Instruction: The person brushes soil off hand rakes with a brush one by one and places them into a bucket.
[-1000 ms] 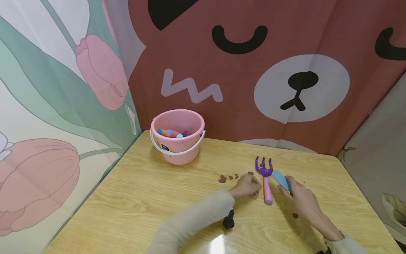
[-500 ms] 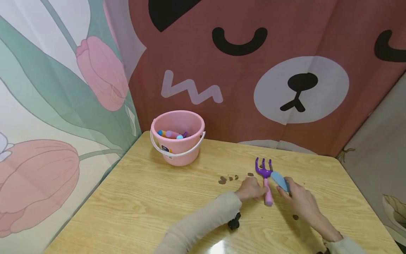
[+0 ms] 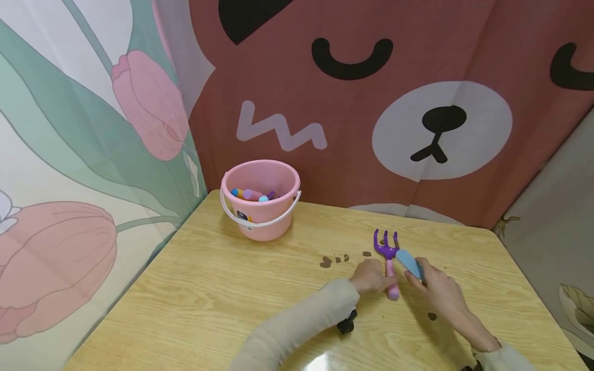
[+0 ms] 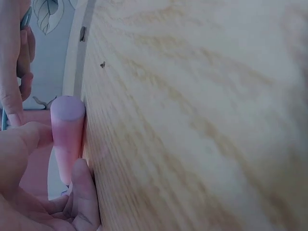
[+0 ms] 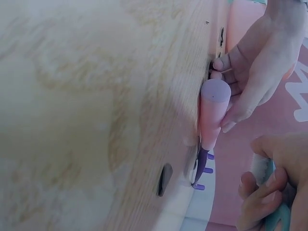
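Observation:
A toy garden rake with purple tines and a pink handle lies on the table, tines pointing away. My left hand is at the handle from its left side. In the left wrist view one digit touches the handle and curled fingers sit on its other side, low by the tabletop. My right hand grips a light blue, tapered tool just right of the rake, its tip overlapping the rake's head in the head view. A white part of that tool shows between thumb and fingers.
A pink bucket with a white handle stands at the back left, with several colourful tool handles inside. Brown flakes lie left of the rake, and another flake lies below the right hand. Printed cloth hangs behind the table.
My left hand has moved right, from beside the rake onto its handle, and a finger now crosses it. The rake and my right hand with the blue tool have barely moved.

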### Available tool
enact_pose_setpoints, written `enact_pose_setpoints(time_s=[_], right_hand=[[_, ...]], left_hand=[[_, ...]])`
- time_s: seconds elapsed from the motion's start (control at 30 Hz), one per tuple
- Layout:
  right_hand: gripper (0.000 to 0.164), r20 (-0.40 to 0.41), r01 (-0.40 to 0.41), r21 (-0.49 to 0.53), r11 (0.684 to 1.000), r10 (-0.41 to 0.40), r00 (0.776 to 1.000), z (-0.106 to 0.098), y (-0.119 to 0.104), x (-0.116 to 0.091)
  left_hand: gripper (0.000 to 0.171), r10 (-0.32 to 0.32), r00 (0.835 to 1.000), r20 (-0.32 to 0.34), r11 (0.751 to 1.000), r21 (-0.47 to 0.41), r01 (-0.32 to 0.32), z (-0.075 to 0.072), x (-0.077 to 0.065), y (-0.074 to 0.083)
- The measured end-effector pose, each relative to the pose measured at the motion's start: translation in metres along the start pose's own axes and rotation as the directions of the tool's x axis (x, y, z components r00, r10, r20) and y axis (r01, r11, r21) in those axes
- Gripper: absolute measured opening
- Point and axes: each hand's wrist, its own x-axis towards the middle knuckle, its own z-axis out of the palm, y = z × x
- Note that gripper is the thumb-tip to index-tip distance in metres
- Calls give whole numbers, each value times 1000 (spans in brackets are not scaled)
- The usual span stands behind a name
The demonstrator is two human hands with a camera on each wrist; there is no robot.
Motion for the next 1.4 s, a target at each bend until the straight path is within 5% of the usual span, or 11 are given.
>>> enact_pose_setpoints(time_s=[0.7, 0.97, 1.4], right_hand=[[52, 1, 15, 3, 1000, -15, 1000, 4, 3, -4], [54, 4, 9, -9, 1000, -9, 1000, 5, 2, -2], [54, 11, 24, -18, 1000, -24, 1000, 5, 2, -1]], left_hand=[[31, -30, 999, -14, 999, -13, 30, -3, 0, 4], [27, -82, 997, -1, 978, -194, 80, -11, -3, 5], [37, -110, 993, -35, 982, -156, 104, -12, 2, 3]])
